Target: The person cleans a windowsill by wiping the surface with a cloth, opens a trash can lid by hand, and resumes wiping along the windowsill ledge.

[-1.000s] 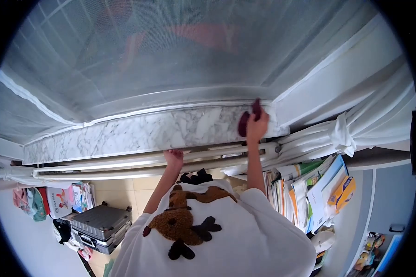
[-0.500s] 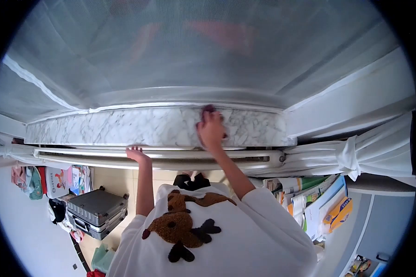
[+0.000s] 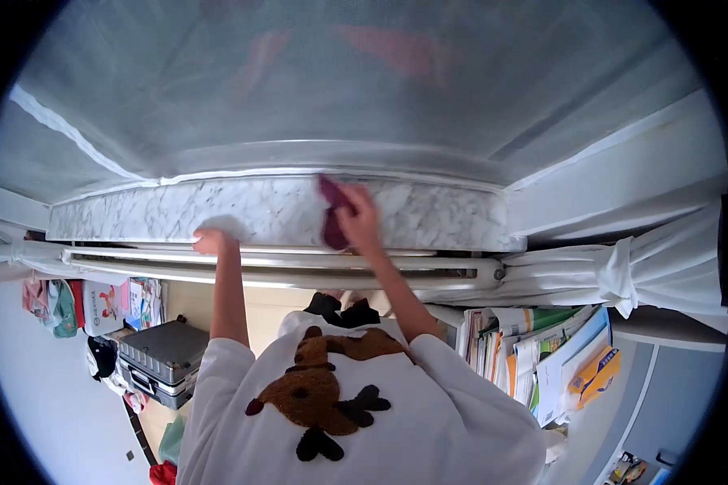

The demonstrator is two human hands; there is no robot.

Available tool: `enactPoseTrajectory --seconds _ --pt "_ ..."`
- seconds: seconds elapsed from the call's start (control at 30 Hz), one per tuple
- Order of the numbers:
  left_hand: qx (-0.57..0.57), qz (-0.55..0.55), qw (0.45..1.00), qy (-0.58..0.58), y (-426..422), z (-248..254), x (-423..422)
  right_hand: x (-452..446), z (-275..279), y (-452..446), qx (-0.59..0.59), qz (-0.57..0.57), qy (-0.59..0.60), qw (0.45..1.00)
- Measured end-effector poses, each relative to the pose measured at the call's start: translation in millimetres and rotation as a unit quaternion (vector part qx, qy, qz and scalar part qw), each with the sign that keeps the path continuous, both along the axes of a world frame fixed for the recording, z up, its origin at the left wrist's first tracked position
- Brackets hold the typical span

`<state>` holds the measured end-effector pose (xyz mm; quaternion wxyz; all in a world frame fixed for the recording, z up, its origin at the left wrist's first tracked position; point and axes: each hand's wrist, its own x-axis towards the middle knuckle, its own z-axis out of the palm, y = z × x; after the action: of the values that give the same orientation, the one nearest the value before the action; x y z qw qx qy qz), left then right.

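A dark red cloth (image 3: 332, 218) is bunched in my right hand (image 3: 359, 220), flat against the white marbled windowsill (image 3: 259, 206) near its middle. Part of the cloth sticks out past my fingers toward the window; motion blurs the hand a little. Farther left, my left hand (image 3: 211, 241) is closed over the sill's front edge, its fingers curled and partly hidden. Just below the sill runs a cream-coloured radiator (image 3: 364, 279) with long horizontal bars.
Behind the sill stands a window screen (image 3: 340, 89). A tied white curtain (image 3: 615, 275) hangs at the right, above a stack of books and papers (image 3: 534, 347). On the floor at left lies a grey suitcase (image 3: 162, 353), near several bags (image 3: 61, 307).
My right hand has slid the cloth leftward along the sill. My left hand has moved left and up from the radiator bar to the sill's edge.
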<state>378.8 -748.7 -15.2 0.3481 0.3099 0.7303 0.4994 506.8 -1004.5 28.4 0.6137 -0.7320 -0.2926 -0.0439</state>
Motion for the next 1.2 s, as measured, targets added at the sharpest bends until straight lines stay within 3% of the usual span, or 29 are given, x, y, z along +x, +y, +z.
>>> enactPoseTrajectory --seconds 0.1,0.23,0.33,0.43,0.5,0.53,0.57,0.7,0.77,0.87,0.93,0.97,1.0,1.07,1.13,1.2 --pt "0.018 -0.014 1.0 -0.014 2.2 -2.2 1.7 44.4 -9.5 -97.1 -0.064 -0.2 -0.04 0.977" --pt "0.014 -0.01 0.999 -0.032 16.4 -26.3 0.1 80.2 12.0 -215.7 -0.221 -0.408 -0.053 0.884" --pt "0.015 -0.003 0.999 -0.041 12.6 -17.1 1.9 100.7 -4.1 -252.5 -0.327 -0.451 -0.077 0.827" --pt "-0.003 -0.04 0.998 -0.053 10.7 -12.5 -2.7 96.9 -9.6 -221.6 -0.411 -0.524 -0.087 0.741" --pt "-0.021 -0.055 0.995 -0.086 17.1 -18.0 -4.8 96.3 -11.6 -202.0 -0.389 -0.5 -0.079 0.77" --pt "-0.02 -0.063 0.994 -0.088 18.4 -17.5 -3.4 91.8 -14.6 -186.7 -0.34 -0.469 -0.053 0.813" --pt "-0.022 -0.048 0.995 -0.09 16.0 -13.3 -2.1 78.5 -10.8 -165.4 -0.368 -0.431 -0.127 0.814" --pt "-0.06 -0.065 0.993 -0.072 37.6 -41.1 -5.5 18.1 -17.8 -77.8 -0.333 -0.247 -0.173 0.894" --pt "-0.07 -0.08 0.992 -0.069 37.4 -41.5 -1.6 -12.0 -14.3 -52.3 -0.255 -0.185 -0.206 0.926" --pt "-0.056 0.012 0.993 0.104 24.6 -17.1 3.3 -21.6 -14.1 -47.9 -0.211 -0.093 -0.159 0.96" --pt "-0.041 0.053 0.974 0.218 19.0 -12.1 11.1 -13.2 -14.9 -63.7 -0.159 -0.125 -0.102 0.974" --pt "0.075 0.006 0.974 0.215 5.5 -4.3 9.1 -6.4 -12.5 -75.0 -0.11 -0.146 -0.043 0.982" --pt "0.189 -0.039 0.958 0.21 -15.6 2.4 7.9 -1.5 -7.2 -89.7 -0.125 -0.216 -0.063 0.966" --pt "0.447 -0.184 0.857 0.182 -57.1 10.3 16.8 11.2 -3.1 -132.1 -0.145 -0.309 -0.078 0.937" --pt "0.51 -0.313 0.787 0.153 -112.2 29.1 36.6 18.9 5.0 -171.3 -0.23 -0.409 -0.042 0.882" --pt "0.492 -0.457 0.734 0.1 -162.7 36.7 63.5 28.1 5.6 -199.0 -0.25 -0.461 -0.034 0.851"
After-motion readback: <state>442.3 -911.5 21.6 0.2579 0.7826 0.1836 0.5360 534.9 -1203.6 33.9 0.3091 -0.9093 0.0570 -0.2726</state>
